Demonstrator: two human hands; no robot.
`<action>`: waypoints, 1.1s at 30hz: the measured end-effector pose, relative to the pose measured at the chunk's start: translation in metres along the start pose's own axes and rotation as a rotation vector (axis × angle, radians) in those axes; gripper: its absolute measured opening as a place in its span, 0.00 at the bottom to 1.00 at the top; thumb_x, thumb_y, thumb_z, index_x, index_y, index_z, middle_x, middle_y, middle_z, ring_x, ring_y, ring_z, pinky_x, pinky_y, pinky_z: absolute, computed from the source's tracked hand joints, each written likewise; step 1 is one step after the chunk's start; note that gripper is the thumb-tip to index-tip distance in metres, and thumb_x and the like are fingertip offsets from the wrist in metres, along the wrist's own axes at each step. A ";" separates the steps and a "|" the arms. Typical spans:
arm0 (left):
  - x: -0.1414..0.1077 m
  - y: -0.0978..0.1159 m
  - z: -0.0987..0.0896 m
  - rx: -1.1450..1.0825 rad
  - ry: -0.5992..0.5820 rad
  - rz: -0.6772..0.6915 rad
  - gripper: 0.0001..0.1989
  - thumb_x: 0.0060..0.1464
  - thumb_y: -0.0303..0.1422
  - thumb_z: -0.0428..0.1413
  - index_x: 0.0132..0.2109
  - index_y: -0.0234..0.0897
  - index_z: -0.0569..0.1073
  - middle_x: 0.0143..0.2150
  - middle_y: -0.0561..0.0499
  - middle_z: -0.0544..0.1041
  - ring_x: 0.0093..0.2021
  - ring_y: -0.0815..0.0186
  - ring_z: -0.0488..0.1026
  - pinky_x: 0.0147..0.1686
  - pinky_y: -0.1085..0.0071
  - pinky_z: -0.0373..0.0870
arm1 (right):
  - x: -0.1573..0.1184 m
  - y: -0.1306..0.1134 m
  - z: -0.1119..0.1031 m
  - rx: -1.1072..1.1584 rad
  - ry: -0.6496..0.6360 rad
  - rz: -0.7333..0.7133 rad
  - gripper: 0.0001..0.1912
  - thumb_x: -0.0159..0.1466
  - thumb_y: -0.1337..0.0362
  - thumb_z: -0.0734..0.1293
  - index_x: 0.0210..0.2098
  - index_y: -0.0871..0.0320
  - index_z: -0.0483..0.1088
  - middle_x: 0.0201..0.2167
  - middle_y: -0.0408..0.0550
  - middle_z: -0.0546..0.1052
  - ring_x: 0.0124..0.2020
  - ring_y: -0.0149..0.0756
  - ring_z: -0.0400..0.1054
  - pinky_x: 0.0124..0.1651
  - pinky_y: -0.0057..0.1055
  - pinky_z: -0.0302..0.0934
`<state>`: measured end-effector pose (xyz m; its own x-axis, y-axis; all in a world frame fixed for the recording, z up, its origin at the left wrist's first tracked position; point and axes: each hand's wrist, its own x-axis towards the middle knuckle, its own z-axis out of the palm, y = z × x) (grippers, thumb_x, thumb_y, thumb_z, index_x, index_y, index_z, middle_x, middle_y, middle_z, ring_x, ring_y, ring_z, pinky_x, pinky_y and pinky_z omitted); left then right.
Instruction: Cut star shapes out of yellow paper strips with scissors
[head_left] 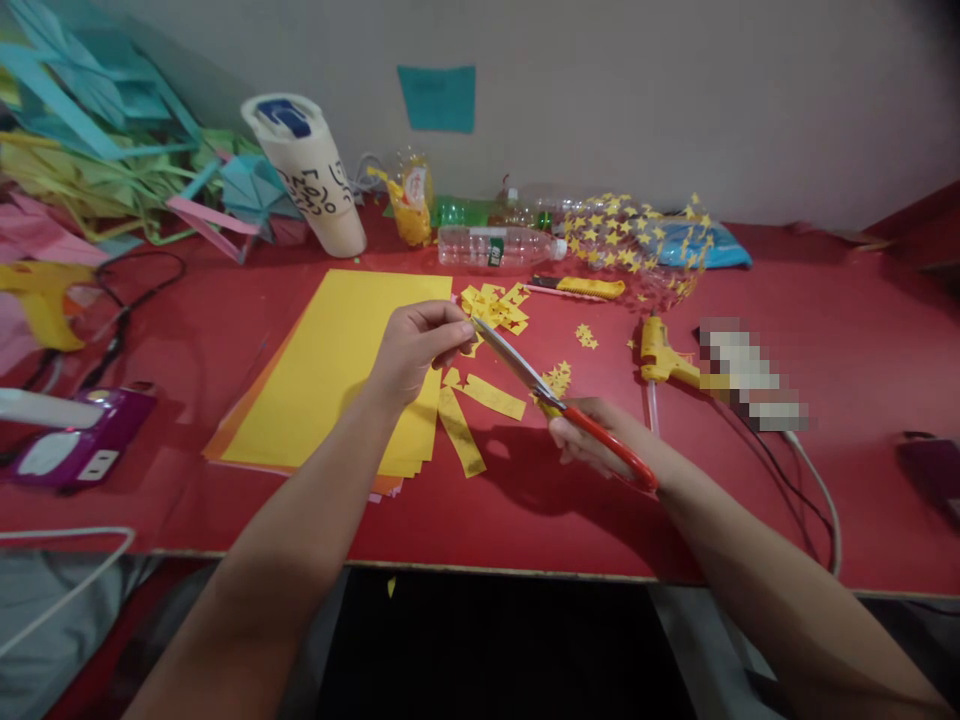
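My right hand [596, 435] is closed on scissors [521, 368] with red handles, their blades pointing up and left. The blade tips meet the fingertips of my left hand [420, 345], which pinches a small piece of yellow paper, mostly hidden by the fingers. Behind the fingertips lies a pile of yellow paper scraps [510, 308] with star-shaped holes. Two yellow strips [491, 396] lie below the blades. Small yellow paper stars [557, 378] are heaped beside the scissors, and a smaller group of stars [586, 336] lies farther back. Yellow sheets [322, 370] are stacked under my left forearm.
Along the wall stand a white tumbler [322, 190], a clear plastic bottle [487, 247] and a star-covered clear form [622, 235]. A yellow cutter knife [592, 288] and glue gun [660, 355] lie right. Left are another glue gun [49, 300], a purple power strip [90, 440] and folded paper [105, 130].
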<state>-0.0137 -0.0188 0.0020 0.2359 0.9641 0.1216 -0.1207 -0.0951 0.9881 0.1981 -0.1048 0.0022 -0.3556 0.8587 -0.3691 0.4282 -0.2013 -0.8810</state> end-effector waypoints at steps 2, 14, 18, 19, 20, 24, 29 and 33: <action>0.000 0.001 0.000 -0.003 -0.004 -0.008 0.04 0.39 0.29 0.58 0.21 0.35 0.72 0.17 0.54 0.70 0.15 0.78 0.58 0.13 0.79 0.52 | 0.000 0.000 0.000 -0.004 -0.004 -0.001 0.27 0.51 0.38 0.64 0.20 0.56 0.57 0.13 0.37 0.61 0.11 0.22 0.52 0.15 0.23 0.51; 0.002 0.002 -0.005 0.029 -0.039 -0.025 0.04 0.38 0.29 0.58 0.20 0.35 0.73 0.16 0.54 0.69 0.14 0.79 0.57 0.12 0.79 0.48 | -0.002 -0.004 0.000 0.009 -0.020 0.005 0.28 0.51 0.37 0.63 0.19 0.56 0.55 0.13 0.36 0.60 0.10 0.21 0.51 0.12 0.22 0.47; 0.003 0.003 -0.005 0.025 -0.037 -0.032 0.04 0.38 0.29 0.58 0.20 0.35 0.73 0.16 0.54 0.69 0.14 0.79 0.56 0.12 0.79 0.48 | -0.004 -0.005 0.000 0.012 -0.008 0.016 0.26 0.53 0.40 0.64 0.20 0.56 0.56 0.13 0.37 0.61 0.10 0.21 0.52 0.12 0.22 0.48; 0.002 0.003 -0.005 0.023 -0.034 -0.033 0.04 0.38 0.29 0.58 0.20 0.35 0.73 0.16 0.54 0.69 0.14 0.79 0.56 0.12 0.79 0.48 | -0.004 -0.004 0.000 0.012 -0.010 0.017 0.26 0.53 0.40 0.64 0.20 0.56 0.56 0.13 0.37 0.61 0.10 0.22 0.52 0.12 0.22 0.48; 0.002 0.003 -0.005 0.021 -0.032 -0.034 0.04 0.38 0.29 0.58 0.20 0.35 0.73 0.16 0.54 0.69 0.14 0.79 0.56 0.12 0.79 0.48 | -0.004 -0.004 0.000 0.010 -0.010 0.016 0.26 0.53 0.40 0.64 0.20 0.56 0.56 0.13 0.37 0.61 0.10 0.22 0.53 0.12 0.22 0.48; 0.002 0.004 -0.005 0.026 -0.037 -0.040 0.04 0.38 0.29 0.58 0.20 0.35 0.73 0.16 0.54 0.69 0.14 0.79 0.57 0.12 0.79 0.48 | -0.004 -0.003 0.000 -0.009 0.010 0.028 0.26 0.53 0.40 0.63 0.20 0.56 0.56 0.13 0.37 0.60 0.11 0.22 0.53 0.11 0.21 0.46; 0.002 0.004 -0.005 0.031 -0.037 -0.035 0.04 0.38 0.29 0.58 0.20 0.35 0.73 0.16 0.54 0.69 0.14 0.79 0.57 0.12 0.79 0.49 | -0.005 -0.004 0.001 -0.014 0.012 0.036 0.25 0.53 0.41 0.64 0.20 0.56 0.56 0.12 0.37 0.59 0.11 0.23 0.53 0.11 0.20 0.47; 0.002 0.001 -0.006 0.040 -0.035 -0.028 0.04 0.39 0.29 0.57 0.20 0.35 0.73 0.16 0.54 0.69 0.14 0.78 0.57 0.12 0.79 0.50 | -0.005 -0.002 0.002 -0.009 0.031 0.025 0.25 0.54 0.42 0.63 0.20 0.56 0.55 0.12 0.36 0.59 0.10 0.22 0.52 0.10 0.19 0.46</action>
<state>-0.0188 -0.0153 0.0032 0.2725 0.9573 0.0969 -0.0752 -0.0792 0.9940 0.1970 -0.1093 0.0054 -0.3192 0.8676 -0.3813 0.4438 -0.2186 -0.8690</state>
